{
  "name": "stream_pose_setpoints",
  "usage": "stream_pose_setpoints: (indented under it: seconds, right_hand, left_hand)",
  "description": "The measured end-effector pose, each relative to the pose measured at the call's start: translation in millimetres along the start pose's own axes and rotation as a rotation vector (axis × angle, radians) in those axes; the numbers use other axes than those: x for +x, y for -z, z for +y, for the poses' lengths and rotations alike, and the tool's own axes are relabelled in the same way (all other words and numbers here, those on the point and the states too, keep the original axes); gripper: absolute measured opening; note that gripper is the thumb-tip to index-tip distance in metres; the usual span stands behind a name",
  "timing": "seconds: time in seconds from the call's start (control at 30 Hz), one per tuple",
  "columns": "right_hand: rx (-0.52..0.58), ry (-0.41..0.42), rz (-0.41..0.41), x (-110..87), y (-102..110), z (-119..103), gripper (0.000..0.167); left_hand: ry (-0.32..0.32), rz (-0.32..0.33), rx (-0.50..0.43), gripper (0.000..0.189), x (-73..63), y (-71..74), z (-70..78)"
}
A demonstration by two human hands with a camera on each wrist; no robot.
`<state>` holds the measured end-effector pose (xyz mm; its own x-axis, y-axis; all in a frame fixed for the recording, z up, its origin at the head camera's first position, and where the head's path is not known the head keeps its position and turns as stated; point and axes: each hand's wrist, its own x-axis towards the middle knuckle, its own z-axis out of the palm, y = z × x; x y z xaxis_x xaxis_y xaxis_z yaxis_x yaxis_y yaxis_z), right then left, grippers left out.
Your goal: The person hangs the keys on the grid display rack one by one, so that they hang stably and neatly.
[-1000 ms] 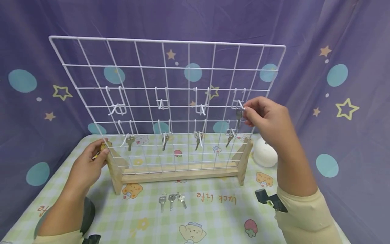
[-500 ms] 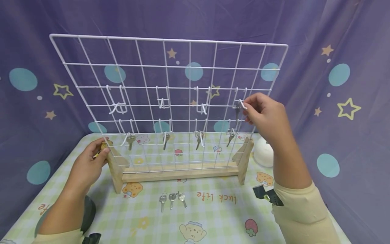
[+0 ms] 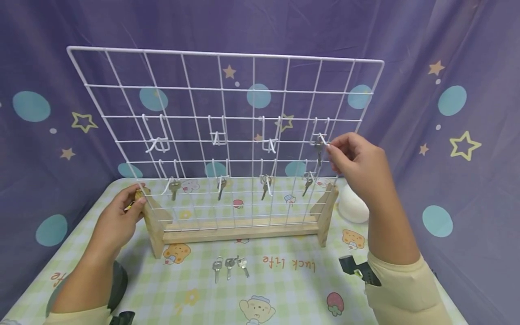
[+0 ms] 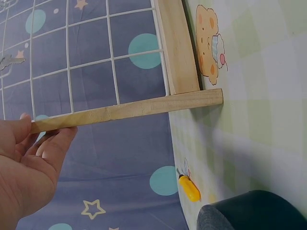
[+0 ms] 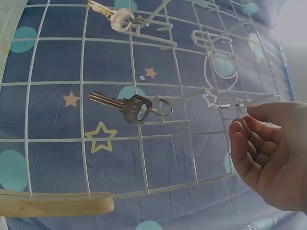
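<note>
Keys (image 3: 217,265): five hang mid-frame, likely done; three lie loose lower centre, likely remaining, three upper hooks (image 3: 270,145) bare. Your right hand (image 3: 359,164), fingers loosely curled beside the upper-right hook (image 3: 323,140), seemingly grips nothing; your left hand (image 3: 118,219) pinches the wooden stand (image 3: 152,228).

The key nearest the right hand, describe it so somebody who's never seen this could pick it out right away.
A big white wire rack stands on the table. Go to the upper of its two hook rows and find the right-end hook, beside the right hand. The key hangs there, the only one in that row; the other hung keys are in the lower row.
</note>
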<state>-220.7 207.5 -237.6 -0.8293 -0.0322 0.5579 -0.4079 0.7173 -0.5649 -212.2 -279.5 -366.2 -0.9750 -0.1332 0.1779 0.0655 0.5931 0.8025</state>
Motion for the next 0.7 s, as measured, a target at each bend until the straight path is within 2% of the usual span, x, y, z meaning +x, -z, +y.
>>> stream_pose_setpoints:
  seconds: [0.13,0.27,0.4,0.53,0.6,0.7]
  right_hand:
    - [0.019,0.037,-0.011,-14.9,2,-1,0.023]
    - [0.085,0.123,-0.081,-30.9,1,-5,0.014]
    - [0.167,0.252,-0.240,-44.9,-7,-7,0.002]
    - [0.176,0.350,-0.449,-55.3,-23,-8,0.004]
    - [0.160,0.366,-0.536,-59.2,-35,-8,0.007]
    - [0.149,0.334,-0.640,-64.4,-58,-7,0.013]
  left_hand:
    - [-0.003,0.006,0.004,0.057,0.1,-0.4,-0.5]
    - [-0.003,0.002,-0.003,0.057,0.2,-0.8,-0.5]
    - [-0.005,-0.001,-0.007,0.056,0.2,-1.2,-0.3]
    - [-0.013,0.007,-0.005,0.056,0.1,-1.0,-0.1]
    - [-0.016,0.010,-0.003,0.055,-0.1,-0.7,-0.1]
    - [-0.021,0.012,0.001,0.055,-0.3,-0.5,-0.3]
